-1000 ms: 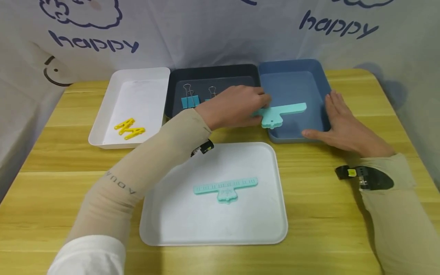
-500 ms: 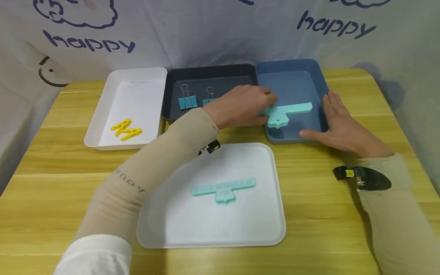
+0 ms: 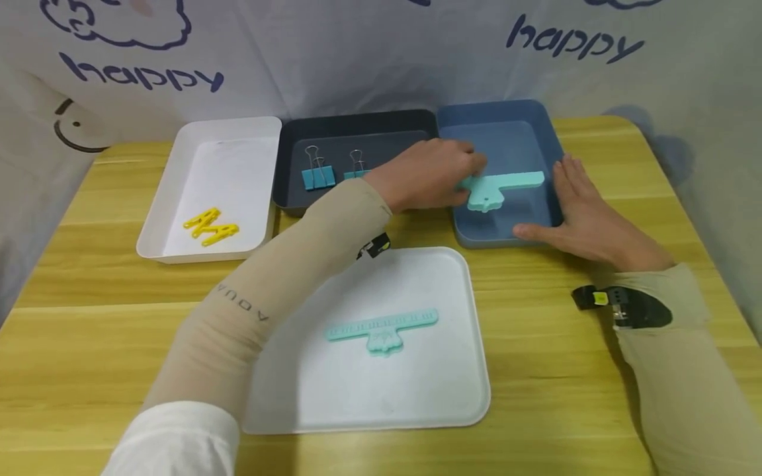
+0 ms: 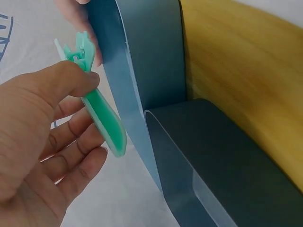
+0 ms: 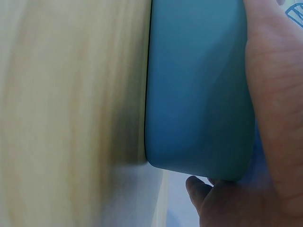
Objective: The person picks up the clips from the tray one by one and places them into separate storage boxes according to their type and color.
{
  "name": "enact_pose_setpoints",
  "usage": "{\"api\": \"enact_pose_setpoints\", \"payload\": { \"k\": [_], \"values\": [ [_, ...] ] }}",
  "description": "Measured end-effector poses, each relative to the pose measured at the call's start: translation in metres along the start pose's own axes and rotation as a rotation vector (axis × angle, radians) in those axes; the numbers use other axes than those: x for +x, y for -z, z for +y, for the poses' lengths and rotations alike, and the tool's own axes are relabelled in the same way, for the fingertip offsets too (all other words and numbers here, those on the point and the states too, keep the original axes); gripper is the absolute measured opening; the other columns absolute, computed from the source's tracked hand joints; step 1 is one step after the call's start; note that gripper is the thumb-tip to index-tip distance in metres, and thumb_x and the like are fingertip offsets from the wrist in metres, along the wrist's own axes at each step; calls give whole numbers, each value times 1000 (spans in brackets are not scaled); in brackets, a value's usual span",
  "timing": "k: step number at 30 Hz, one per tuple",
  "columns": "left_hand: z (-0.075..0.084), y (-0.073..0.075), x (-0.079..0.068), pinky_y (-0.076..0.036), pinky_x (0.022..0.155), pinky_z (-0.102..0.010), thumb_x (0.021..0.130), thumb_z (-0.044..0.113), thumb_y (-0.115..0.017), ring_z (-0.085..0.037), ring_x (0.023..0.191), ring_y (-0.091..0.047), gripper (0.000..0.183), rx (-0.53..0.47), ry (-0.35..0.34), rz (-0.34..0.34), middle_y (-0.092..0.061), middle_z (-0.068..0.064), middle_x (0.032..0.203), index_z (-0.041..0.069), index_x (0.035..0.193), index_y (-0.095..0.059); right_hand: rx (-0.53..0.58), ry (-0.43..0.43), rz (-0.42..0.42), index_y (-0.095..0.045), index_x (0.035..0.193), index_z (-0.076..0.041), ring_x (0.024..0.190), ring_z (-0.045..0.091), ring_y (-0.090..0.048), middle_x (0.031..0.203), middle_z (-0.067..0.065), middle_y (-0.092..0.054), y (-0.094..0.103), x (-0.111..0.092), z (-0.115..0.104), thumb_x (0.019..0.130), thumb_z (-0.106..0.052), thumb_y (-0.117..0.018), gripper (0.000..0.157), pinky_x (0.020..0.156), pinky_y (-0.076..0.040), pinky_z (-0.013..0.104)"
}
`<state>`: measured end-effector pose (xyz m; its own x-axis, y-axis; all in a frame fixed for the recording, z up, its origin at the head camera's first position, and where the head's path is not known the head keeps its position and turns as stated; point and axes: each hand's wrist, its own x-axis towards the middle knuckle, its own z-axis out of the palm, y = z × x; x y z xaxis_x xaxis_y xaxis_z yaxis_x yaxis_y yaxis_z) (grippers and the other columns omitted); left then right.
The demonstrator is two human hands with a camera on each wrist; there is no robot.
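My left hand (image 3: 431, 173) pinches a mint-green ruler-shaped bag clip (image 3: 506, 182) between thumb and fingers, holding it over the left part of the blue tray (image 3: 506, 239). Seen from the left wrist, the clip (image 4: 106, 123) hangs tilted above the tray rims. My right hand (image 3: 595, 221) lies against the blue tray's front right corner, fingers straight along the right side and thumb at the front. A second mint-green clip (image 3: 383, 330), with ruler marks, lies flat on the white flat tray (image 3: 440, 396) nearer to me.
At the back left, a white tray (image 3: 208, 256) holds yellow clothespins (image 3: 219, 234). Between it and the blue tray, a dark grey tray (image 3: 357, 122) holds turquoise binder clips (image 3: 318, 177), partly behind my left arm. A white printed cloth (image 3: 357, 59) hangs behind the wooden table (image 3: 553, 370).
My left hand has moved right with the clip, farther over the blue tray. The right hand stays at that tray's corner. The whole head view has shifted slightly.
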<state>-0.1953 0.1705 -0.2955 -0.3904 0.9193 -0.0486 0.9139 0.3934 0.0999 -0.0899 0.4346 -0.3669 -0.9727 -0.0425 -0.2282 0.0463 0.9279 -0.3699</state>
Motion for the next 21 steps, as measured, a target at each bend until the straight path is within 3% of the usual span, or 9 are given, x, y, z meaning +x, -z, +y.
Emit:
{"api": "enact_pose_setpoints", "payload": {
  "k": [9, 21],
  "values": [
    [1, 0, 18, -50, 86, -40, 104, 16, -57, -28, 104, -66, 31, 120, -41, 0, -69, -12, 121, 10, 134, -63, -3, -19, -7, 23, 160, -6, 157, 32, 33, 166, 7, 37, 2, -1, -2, 89, -77, -58, 128, 126, -6, 70],
    [4, -2, 34, -48, 105, -45, 106, 16, -57, -30, 124, -64, 36, 206, -22, -59, -67, -12, 134, 14, 142, -61, 9, -31, -8, 24, 159, -9, 157, 28, 34, 165, 2, 38, 0, -2, 0, 88, -78, -59, 129, 127, -5, 68]
  ]
}}
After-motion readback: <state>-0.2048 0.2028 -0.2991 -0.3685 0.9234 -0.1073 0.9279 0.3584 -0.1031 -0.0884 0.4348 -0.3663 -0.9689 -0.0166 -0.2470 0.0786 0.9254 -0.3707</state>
